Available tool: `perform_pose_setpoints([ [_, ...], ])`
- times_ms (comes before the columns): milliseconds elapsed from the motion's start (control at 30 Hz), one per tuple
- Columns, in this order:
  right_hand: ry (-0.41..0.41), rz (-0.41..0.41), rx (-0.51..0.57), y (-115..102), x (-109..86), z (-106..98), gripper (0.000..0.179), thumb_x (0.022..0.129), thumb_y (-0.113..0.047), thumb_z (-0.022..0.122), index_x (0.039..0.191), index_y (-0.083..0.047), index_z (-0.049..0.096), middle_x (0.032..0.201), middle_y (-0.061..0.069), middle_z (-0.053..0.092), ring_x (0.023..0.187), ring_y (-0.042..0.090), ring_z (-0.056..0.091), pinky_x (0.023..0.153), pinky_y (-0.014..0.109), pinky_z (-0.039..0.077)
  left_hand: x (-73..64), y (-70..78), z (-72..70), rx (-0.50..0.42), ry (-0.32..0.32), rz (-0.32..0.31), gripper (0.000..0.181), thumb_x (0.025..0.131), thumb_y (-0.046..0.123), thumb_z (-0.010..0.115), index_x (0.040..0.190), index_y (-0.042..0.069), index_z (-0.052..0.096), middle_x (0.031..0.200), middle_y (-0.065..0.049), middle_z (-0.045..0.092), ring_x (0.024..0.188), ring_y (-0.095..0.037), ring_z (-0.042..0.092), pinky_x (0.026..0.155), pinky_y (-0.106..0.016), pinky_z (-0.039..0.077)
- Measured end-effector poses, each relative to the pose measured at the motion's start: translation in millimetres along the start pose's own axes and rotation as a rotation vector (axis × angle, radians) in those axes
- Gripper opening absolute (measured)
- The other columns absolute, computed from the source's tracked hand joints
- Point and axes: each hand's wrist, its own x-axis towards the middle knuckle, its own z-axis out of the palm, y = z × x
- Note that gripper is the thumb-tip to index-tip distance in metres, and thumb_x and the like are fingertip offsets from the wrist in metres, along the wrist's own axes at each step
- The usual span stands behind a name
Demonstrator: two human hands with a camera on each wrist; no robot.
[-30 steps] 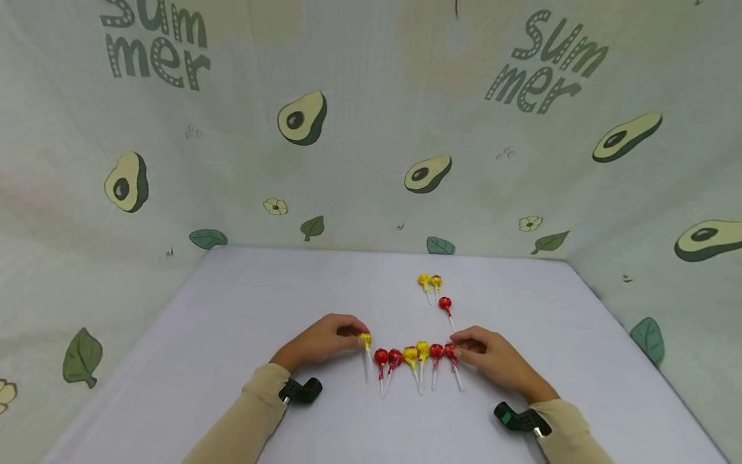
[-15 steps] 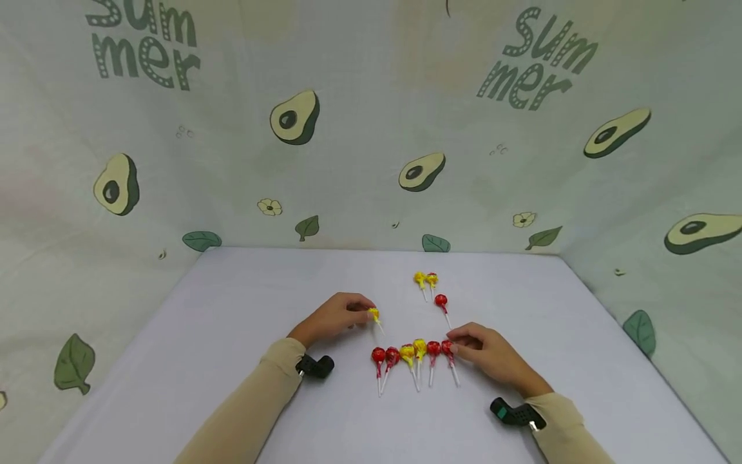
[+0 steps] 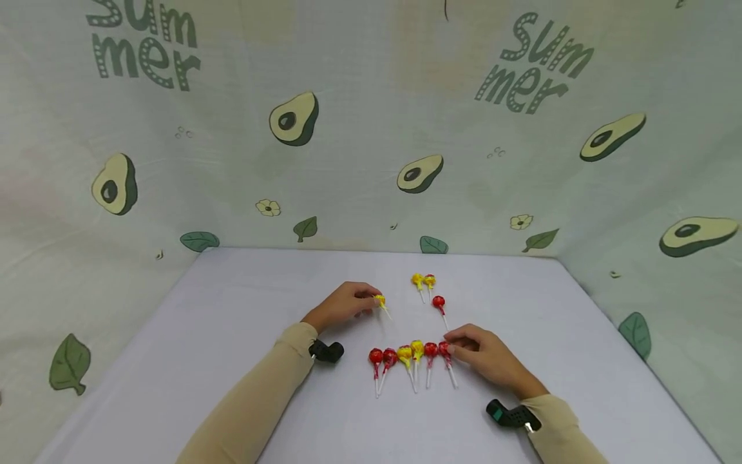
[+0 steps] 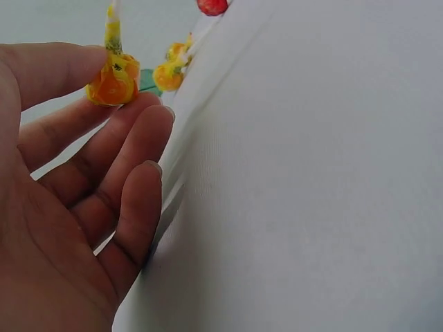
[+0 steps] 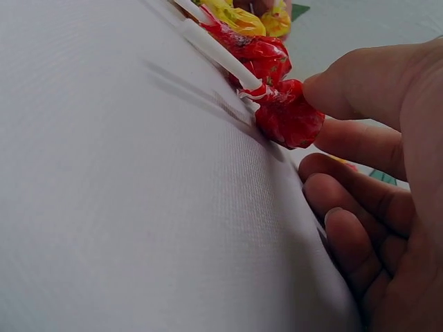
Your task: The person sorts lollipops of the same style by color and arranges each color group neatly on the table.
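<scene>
Between thumb and fingers, my left hand (image 3: 346,301) pinches a yellow lollipop (image 4: 114,81) by its wrapped head. In the head view it hangs behind the row, its white stick slanting down to the right. My right hand (image 3: 493,356) holds the head of a red lollipop (image 5: 294,119) at the row's right end, thumb and index finger against it. To its left in the row lie another red lollipop (image 3: 431,349), two yellow lollipops (image 3: 405,354) and two more red lollipops (image 3: 375,356), sticks toward the person.
Farther back on the white table (image 3: 278,277) lie two yellow lollipops (image 3: 417,279) side by side, with a single red lollipop (image 3: 438,301) a little nearer. A cloth printed with avocados (image 3: 294,119) hangs behind the table. Each wrist wears a black camera (image 3: 327,352).
My left hand has carried the yellow lollipop from the row's left end away from the body and slightly right. The right hand keeps its place at the red lollipop.
</scene>
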Motion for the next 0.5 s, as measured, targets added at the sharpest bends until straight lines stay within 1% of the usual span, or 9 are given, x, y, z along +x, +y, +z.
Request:
perform_pose_setpoints([
  [133,0.000,-0.014,-0.005,1,0.7,1,0.026,0.093,-0.033,0.072,0.115,-0.017,0.071,0.102,-0.006,0.065,0.090,0.014,0.059,0.078,0.026,0.049,3.8,0.6,1.5,-0.001,0.019,-0.003,0.030,0.098,0.028,0.065,0.126,0.017,0.069,0.104,0.002,0.067,0.087,-0.019,0.060,0.074,-0.032,0.052],
  [267,0.005,-0.009,-0.011,0,0.1,0,0.025,0.093,-0.031,0.072,0.115,-0.017,0.071,0.101,-0.007,0.065,0.090,0.015,0.059,0.077,0.026,0.049,8.8,3.7,4.0,-0.031,0.039,-0.010,0.032,0.097,0.026,0.066,0.127,0.017,0.069,0.114,0.003,0.066,0.091,-0.019,0.059,0.075,-0.031,0.052],
  [400,0.007,-0.004,-0.003,-1,-0.1,0,0.025,0.092,-0.031,0.073,0.114,-0.019,0.071,0.101,-0.007,0.065,0.089,0.015,0.058,0.077,0.026,0.048,15.0,5.2,5.7,-0.052,0.062,-0.013,0.031,0.096,0.024,0.066,0.126,0.016,0.069,0.115,0.002,0.066,0.092,-0.019,0.059,0.075,-0.031,0.052],
  [500,-0.006,-0.017,0.010,-1,-0.3,1,0.026,0.092,-0.030,0.073,0.115,-0.018,0.071,0.100,-0.005,0.064,0.089,0.015,0.057,0.077,0.026,0.048,20.6,3.6,6.7,-0.050,0.071,-0.019,0.029,0.097,0.024,0.066,0.125,0.017,0.069,0.113,0.003,0.066,0.092,-0.019,0.059,0.075,-0.030,0.052],
])
